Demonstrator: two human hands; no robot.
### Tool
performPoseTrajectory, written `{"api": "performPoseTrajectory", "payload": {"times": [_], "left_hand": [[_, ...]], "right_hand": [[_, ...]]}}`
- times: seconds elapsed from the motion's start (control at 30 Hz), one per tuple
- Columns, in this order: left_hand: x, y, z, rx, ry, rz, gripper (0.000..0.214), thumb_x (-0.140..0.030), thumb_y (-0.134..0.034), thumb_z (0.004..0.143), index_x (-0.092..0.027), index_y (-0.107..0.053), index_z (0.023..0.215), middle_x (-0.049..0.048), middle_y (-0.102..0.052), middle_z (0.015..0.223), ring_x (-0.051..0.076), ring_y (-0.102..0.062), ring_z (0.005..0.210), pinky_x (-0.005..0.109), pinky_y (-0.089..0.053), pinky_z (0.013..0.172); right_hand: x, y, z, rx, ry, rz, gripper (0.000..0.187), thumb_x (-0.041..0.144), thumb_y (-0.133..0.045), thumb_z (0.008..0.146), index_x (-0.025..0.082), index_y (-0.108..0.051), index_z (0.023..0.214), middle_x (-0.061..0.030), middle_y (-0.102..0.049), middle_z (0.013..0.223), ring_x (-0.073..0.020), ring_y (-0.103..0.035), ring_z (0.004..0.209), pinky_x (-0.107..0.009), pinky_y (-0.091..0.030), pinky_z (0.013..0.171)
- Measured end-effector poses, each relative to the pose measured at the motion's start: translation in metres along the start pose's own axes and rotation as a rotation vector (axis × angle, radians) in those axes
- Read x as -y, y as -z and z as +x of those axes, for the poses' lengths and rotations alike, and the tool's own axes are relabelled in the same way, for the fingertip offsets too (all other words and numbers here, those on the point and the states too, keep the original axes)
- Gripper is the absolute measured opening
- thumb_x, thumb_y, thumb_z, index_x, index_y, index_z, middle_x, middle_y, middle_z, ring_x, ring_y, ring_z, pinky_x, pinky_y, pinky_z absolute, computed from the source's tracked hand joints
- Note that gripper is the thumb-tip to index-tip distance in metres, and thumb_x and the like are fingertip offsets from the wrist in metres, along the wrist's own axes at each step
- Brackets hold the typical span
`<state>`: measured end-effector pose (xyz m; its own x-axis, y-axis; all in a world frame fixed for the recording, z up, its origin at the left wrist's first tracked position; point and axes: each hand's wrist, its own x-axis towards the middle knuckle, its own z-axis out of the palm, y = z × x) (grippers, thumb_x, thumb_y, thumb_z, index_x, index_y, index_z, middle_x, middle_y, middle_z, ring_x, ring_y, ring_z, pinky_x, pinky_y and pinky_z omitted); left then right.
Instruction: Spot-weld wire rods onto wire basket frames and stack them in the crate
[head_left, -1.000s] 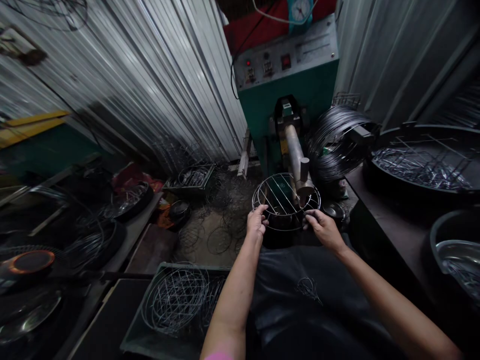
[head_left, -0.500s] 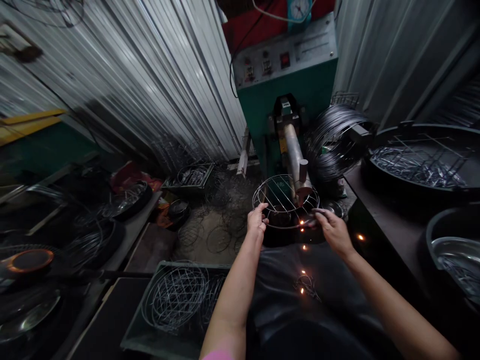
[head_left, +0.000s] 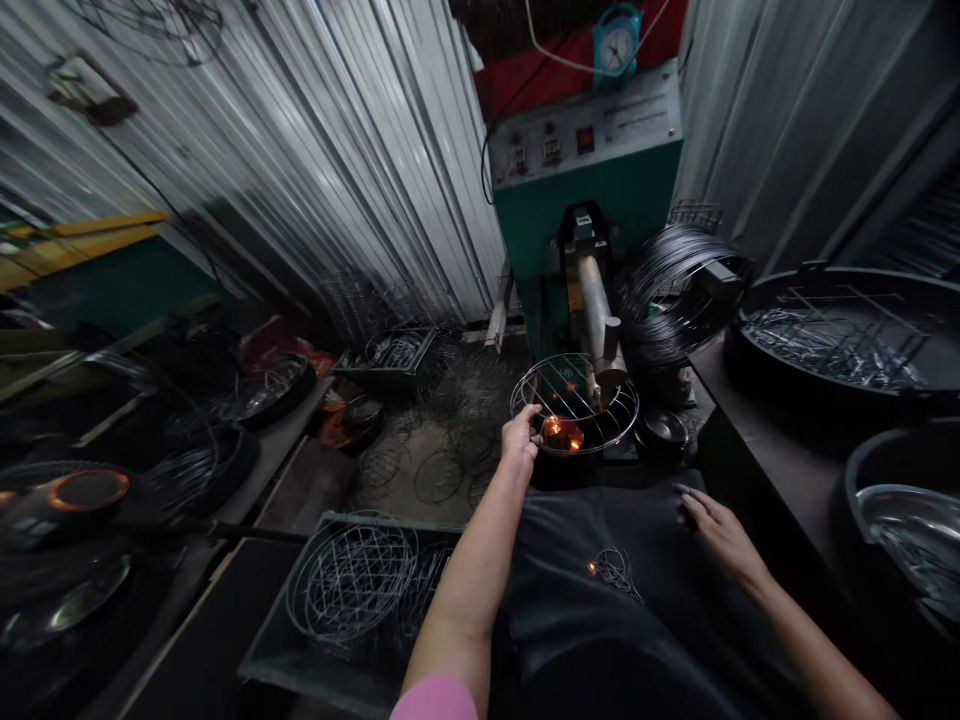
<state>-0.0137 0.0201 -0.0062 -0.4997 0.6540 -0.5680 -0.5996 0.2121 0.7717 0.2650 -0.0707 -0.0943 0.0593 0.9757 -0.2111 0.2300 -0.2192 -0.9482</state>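
My left hand [head_left: 521,437] is closed on the near-left rim of a round wire rack [head_left: 576,419], made of two rings joined by short wires with straight bars across. The rack sits level at the tip of the metal arm [head_left: 598,312] of a green machine [head_left: 592,215]; whether it touches the tip is hard to see. Apart from the rack, my right hand [head_left: 718,532] hovers over the dark apron [head_left: 577,520], fingers stretched out and nothing visible in them. Small bent wires [head_left: 619,573] lie on the apron, and orange sparks glow below the rack.
Left of my knees, a green bin [head_left: 262,630] holds round wire grids. A wire coil [head_left: 675,295] hangs beside the machine. Black pans [head_left: 847,385] with short wire pieces stand at right. More wire parts lie on the floor and the left bench [head_left: 281,430].
My right hand has let go of the rack's right side and moved down and right. The left hand keeps its hold. Falling sparks have given way to a glow beneath the rack.
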Motion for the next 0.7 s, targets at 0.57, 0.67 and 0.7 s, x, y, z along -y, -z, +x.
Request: {"api": "performPoseTrajectory", "payload": {"times": [0.57,0.67,0.7], "left_hand": [[0.014,0.005,-0.017,0.088,-0.048,-0.146,0.046,-0.020,-0.078,0.047,-0.017,-0.043,0.077,-0.0110,-0.038,0.055,0.000,-0.024,0.038,0.015,-0.019,0.036],[0.018,0.003,-0.021,0.071,-0.072,-0.145,0.049,-0.021,-0.077,0.048,-0.019,-0.040,0.080,-0.0107,-0.040,0.056,0.001,-0.025,0.039,0.015,-0.019,0.036],[0.019,0.002,-0.022,0.064,-0.085,-0.146,0.049,-0.021,-0.077,0.049,-0.019,-0.039,0.080,-0.0107,-0.040,0.056,0.001,-0.026,0.039,0.016,-0.020,0.036]], "right_hand": [[0.029,-0.026,0.001,0.045,0.055,0.121,0.052,0.062,-0.066,0.064,0.018,-0.065,0.091,-0.0060,-0.066,0.073,-0.0187,-0.062,0.060,-0.029,-0.052,0.056],[-0.006,-0.002,-0.006,-0.004,-0.071,0.003,0.055,0.068,-0.068,0.052,0.018,-0.064,0.074,-0.0052,-0.063,0.058,-0.0192,-0.058,0.050,-0.029,-0.048,0.046],[-0.008,0.001,-0.008,-0.023,-0.082,-0.003,0.055,0.068,-0.068,0.052,0.018,-0.064,0.074,-0.0049,-0.063,0.057,-0.0188,-0.057,0.049,-0.029,-0.047,0.046]]}}
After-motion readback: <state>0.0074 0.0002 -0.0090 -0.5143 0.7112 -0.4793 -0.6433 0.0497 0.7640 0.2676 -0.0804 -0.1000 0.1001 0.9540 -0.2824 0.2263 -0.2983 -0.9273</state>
